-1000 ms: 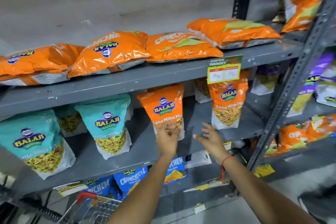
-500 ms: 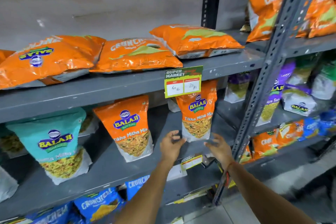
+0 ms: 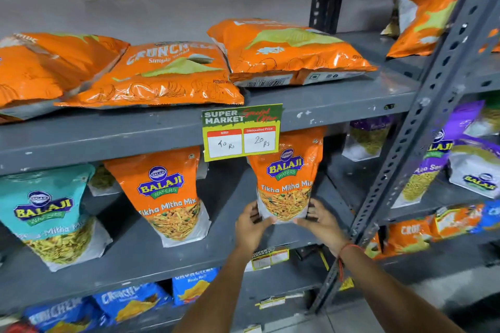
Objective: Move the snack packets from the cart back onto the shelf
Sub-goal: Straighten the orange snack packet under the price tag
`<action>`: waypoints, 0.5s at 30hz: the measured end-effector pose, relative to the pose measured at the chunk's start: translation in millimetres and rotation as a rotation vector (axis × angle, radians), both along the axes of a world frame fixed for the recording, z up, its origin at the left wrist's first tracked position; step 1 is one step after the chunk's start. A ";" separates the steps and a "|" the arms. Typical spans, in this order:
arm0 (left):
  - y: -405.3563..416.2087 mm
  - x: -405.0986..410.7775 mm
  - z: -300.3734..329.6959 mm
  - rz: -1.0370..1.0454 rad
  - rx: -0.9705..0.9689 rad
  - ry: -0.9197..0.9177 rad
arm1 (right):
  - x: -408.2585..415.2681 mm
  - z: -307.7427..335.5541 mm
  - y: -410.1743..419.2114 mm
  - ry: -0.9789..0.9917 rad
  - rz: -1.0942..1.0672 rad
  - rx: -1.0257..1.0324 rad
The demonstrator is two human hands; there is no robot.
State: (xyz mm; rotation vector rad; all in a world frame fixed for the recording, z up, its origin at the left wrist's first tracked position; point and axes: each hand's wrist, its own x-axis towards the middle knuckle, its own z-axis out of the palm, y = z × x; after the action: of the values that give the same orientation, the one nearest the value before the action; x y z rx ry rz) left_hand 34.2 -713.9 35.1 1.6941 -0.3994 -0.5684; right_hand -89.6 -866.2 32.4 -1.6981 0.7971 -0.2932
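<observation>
Two bare hands meet at the foot of one upright orange Balaji "Tikha Mitha Mix" pouch (image 3: 286, 181), which stands on the grey metal middle shelf (image 3: 151, 257) just under a green and yellow price card (image 3: 241, 131) clipped to the edge of the shelf above. The left hand (image 3: 250, 227) cups the pouch's lower left corner, fingers curled around the edge and thumb on the front; the right hand (image 3: 323, 222) does the same at the lower right corner, so each hand is partly closed on the pouch. A red thread bracelet (image 3: 345, 249) circles the right wrist.

To the left on the same shelf stands a second orange pouch of the same mix (image 3: 167, 197), well apart from the held one, and further left a teal Balaji pouch (image 3: 48, 213), also upright. Behind them, smaller packs show only in part.

On the grey upper shelf (image 3: 338, 94) lie three flat glossy orange crisp bags (image 3: 167, 76), side by side and overlapping at their edges. Blue Crunchex bags (image 3: 130, 303) sit on the lowest shelf. A perforated grey steel upright (image 3: 422, 132) divides this bay from the next, where purple and white Balaji pouches (image 3: 438, 159) stand and more orange bags lie below. The cart cannot be made out clearly.
</observation>
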 end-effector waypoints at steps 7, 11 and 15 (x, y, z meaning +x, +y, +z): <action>6.1 -5.2 3.7 0.021 0.007 0.034 | 0.1 -0.8 1.9 0.024 -0.011 -0.014; 17.1 -13.2 16.2 0.079 -0.030 0.065 | 1.6 3.9 27.9 -0.055 -0.178 0.010; 42.9 -20.0 34.7 0.207 -0.078 0.090 | 3.1 8.8 77.8 -0.207 -0.378 0.013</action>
State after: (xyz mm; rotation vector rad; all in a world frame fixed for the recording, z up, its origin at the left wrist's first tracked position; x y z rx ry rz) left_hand 14.2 -671.0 69.8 1.6055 -0.1762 -0.4682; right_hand -86.6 -788.4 41.2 -1.4685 0.9581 -0.7092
